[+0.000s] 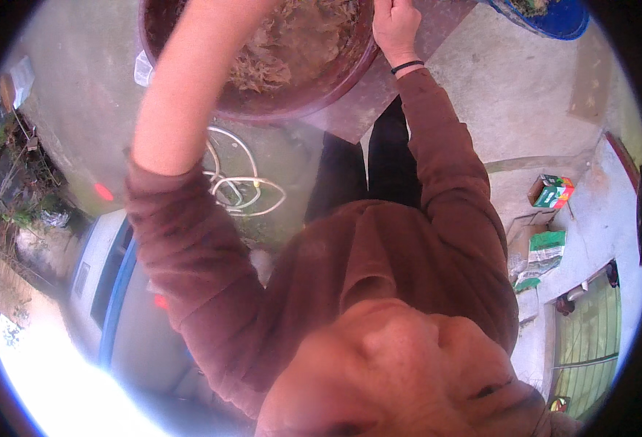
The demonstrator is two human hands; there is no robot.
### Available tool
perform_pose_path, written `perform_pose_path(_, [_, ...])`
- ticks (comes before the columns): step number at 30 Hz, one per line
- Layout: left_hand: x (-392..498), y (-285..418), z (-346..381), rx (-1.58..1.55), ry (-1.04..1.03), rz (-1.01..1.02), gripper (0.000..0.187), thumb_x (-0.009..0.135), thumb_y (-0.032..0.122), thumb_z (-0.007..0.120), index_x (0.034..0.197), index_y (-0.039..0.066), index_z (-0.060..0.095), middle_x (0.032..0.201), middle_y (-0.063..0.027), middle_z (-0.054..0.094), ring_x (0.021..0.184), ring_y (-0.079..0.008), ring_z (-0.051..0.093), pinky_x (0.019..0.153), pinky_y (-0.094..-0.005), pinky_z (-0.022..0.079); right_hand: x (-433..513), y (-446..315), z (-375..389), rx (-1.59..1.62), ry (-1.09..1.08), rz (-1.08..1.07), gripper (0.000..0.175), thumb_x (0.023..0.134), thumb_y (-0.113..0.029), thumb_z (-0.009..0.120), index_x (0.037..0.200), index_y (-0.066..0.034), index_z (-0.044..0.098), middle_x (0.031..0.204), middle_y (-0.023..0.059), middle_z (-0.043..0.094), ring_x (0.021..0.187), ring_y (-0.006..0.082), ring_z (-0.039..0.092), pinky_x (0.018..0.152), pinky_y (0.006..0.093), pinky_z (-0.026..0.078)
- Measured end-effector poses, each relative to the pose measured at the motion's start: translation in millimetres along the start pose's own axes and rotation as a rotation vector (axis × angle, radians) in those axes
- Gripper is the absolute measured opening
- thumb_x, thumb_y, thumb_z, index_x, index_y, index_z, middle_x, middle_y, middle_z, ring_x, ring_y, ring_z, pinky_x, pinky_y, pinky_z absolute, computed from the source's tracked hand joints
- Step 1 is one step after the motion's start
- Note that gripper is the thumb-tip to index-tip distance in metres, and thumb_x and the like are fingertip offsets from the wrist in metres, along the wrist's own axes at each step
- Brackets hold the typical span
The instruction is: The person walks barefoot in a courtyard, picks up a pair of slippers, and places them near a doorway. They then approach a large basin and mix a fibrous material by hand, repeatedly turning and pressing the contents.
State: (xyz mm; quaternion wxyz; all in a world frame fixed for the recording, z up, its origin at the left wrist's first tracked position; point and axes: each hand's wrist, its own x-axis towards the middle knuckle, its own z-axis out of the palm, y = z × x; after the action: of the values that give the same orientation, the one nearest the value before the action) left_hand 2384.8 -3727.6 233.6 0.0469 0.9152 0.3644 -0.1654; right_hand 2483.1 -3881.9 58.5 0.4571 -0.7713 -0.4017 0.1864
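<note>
Before me stands a large reddish-brown tub [299,112], cut off by the top of the picture. Wet brown leafy matter [261,71] lies in it, with murky liquid [304,54] around it. My right hand [397,27] is closed at the tub's right rim, with a dark band [407,66] on the wrist; its fingertips are partly hidden. My bare left forearm [190,82] reaches across the tub's left side, sleeve pushed up. The left hand lies beyond the top edge, out of view.
A reddish-brown sheet [354,120] lies beneath the tub. A pale hose [244,191] is coiled on the concrete near my legs. At the upper right stands a blue basin [564,22]. A printed carton [553,191] and a green-and-white bag [545,254] sit by the right wall.
</note>
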Motion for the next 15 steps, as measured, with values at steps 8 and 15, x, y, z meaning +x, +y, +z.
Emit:
perform_pose_path(8, [-60,-40,-48,-0.299,0.036,0.058,0.015,0.082,0.012,0.057,0.088,0.003,0.067,0.077,-0.0229,0.065,0.07,-0.0413,0.064,0.063,-0.0491,0.052,2,3,-3,-0.019,0.014,-0.049,0.029,0.095,-0.023,0.052,0.111,-0.0002,0.06,0.1,0.024,0.064,0.09,0.0427,0.061,0.075,0.0471,0.049])
perform_pose_path(15, [-50,-50,94,-0.343,0.021,-0.318,0.02,0.086,0.014,0.054,0.083,-0.001,0.066,0.072,-0.0268,0.063,0.071,-0.0423,0.065,0.063,-0.0505,0.053,-1,7,2,0.029,0.037,-0.024,0.029,0.095,-0.022,0.052,0.111,0.0006,0.06,0.1,0.0233,0.064,0.094,0.0424,0.061,0.077,0.0452,0.049])
